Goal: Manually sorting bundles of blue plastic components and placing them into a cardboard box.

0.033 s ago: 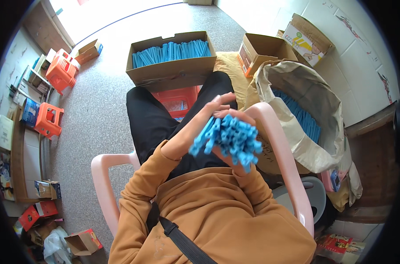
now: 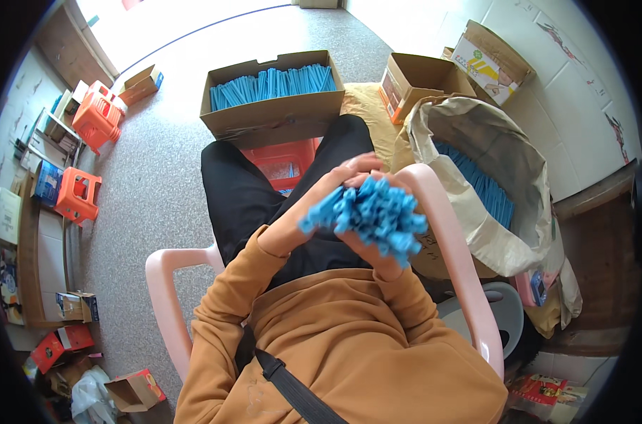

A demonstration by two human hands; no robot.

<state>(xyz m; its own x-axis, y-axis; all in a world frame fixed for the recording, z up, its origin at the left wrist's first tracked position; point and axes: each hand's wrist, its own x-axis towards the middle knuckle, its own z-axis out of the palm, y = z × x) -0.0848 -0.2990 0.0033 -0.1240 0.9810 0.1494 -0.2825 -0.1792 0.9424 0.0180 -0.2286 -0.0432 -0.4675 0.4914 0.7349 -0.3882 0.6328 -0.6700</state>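
Observation:
A thick bundle of thin blue plastic tubes [image 2: 374, 215] is held above my lap, its near ends turned toward me. My left hand [image 2: 298, 220] lies along the left side of the bundle, fingers reaching over its far side. From below and the right, my right hand [image 2: 381, 256] wraps around the same bundle. The tubes hide most of the right fingers. Just beyond my knees stands an open cardboard box [image 2: 278, 124] filled with more blue tubes.
A pink plastic armchair [image 2: 469, 283] surrounds me. At my right stands a large open sack [image 2: 501, 247] with blue tubes inside, and beyond it a brown carton [image 2: 406, 99]. A red stool [image 2: 282, 159] shows between my legs. Orange stools [image 2: 78, 194] stand along the left wall.
The bundle has shifted slightly up and to the right in my hands. My left fingers have come down a little closer to it. The boxes and sack stay in place.

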